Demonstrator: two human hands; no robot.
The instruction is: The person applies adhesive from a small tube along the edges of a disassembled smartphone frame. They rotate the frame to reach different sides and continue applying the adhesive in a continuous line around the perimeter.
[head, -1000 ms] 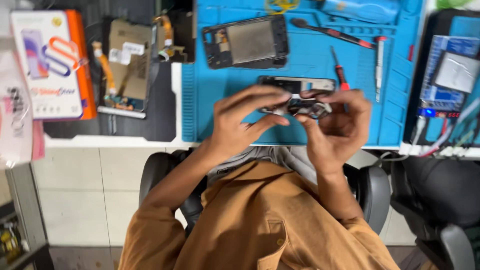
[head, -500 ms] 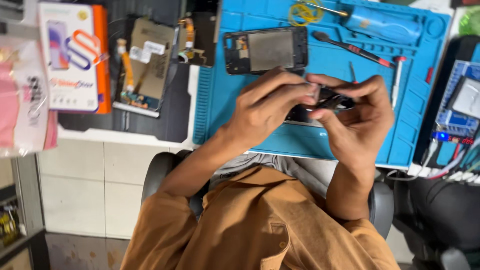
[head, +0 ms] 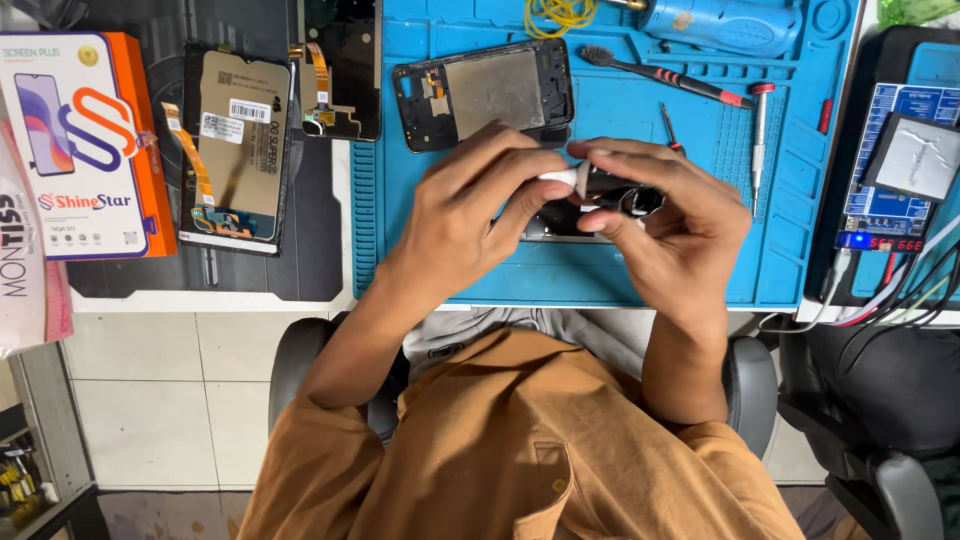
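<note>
Fingers (head: 505,185) of the left hand (head: 462,222) are curled and pinch the white end of a small part (head: 570,180). Right hand (head: 668,228) fingers are closed around a dark, glossy piece (head: 628,197), seemingly the same object; its exact shape is hidden by both hands. The hands meet above the lower middle of the blue mat (head: 800,230) on the worktop (head: 250,300).

Just behind the hands on the mat: an opened phone body (head: 485,95), inner side up. To its right, a black brush with a red handle (head: 660,75), a thin red-handled tool (head: 668,125), a screwdriver (head: 760,140). At the mat's far edge, a blue cylindrical tool (head: 725,22) and yellow rubber bands (head: 560,14).

Left of the mat, on a dark pad: a phone screen panel (head: 235,145) face down with orange ribbon cable. Further left, an orange and white box (head: 85,140).
</note>
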